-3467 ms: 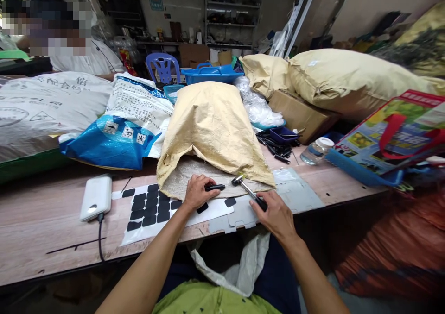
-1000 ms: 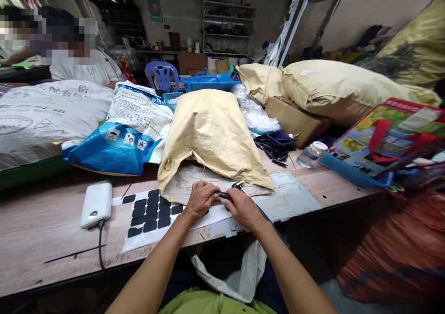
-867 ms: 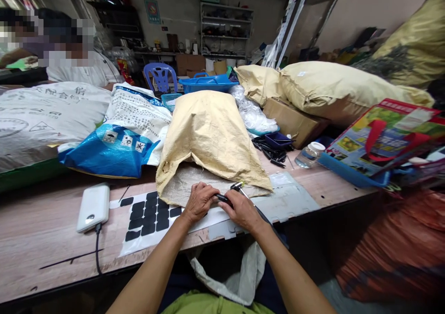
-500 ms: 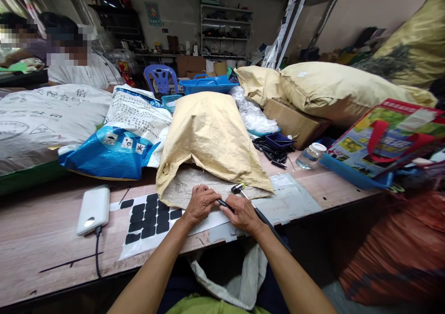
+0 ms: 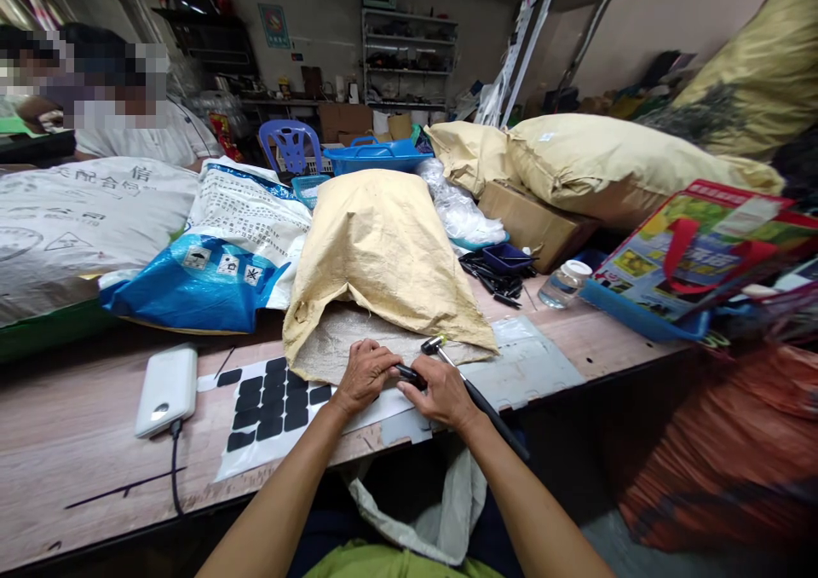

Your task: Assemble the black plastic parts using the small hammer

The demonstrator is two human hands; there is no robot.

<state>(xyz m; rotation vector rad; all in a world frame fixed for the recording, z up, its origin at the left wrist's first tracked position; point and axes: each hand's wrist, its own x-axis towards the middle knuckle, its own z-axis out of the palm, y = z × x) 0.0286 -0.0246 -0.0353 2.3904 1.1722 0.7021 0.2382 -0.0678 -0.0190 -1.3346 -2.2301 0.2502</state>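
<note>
My left hand (image 5: pixel 367 372) is closed, its fingertips pinching the left end of a short black rod (image 5: pixel 410 375). My right hand (image 5: pixel 440 388) is closed round the rod's other end. Close by my right hand is a hammer (image 5: pixel 450 358) with a small metal head, a shiny shaft and a black grip running down toward my right forearm. Whether my right hand also holds the hammer, I cannot tell. A white sheet of black stickers (image 5: pixel 272 406) lies left of my left hand. Just beyond both hands rests the open mouth of a beige woven sack (image 5: pixel 383 237).
A white power bank (image 5: pixel 167 390) with a black cable lies left on the table. Black rod-like pieces (image 5: pixel 495 280) lie near a dark blue tray (image 5: pixel 508 258). Right of them stand a clear jar (image 5: pixel 565 285) and a colourful bag (image 5: pixel 694 250). A co-worker (image 5: pixel 141 130) sits far left.
The whole view has shifted slightly, so things appear a little further left. Both hands stay on the black rod, and my left fingers look slightly nearer its end.
</note>
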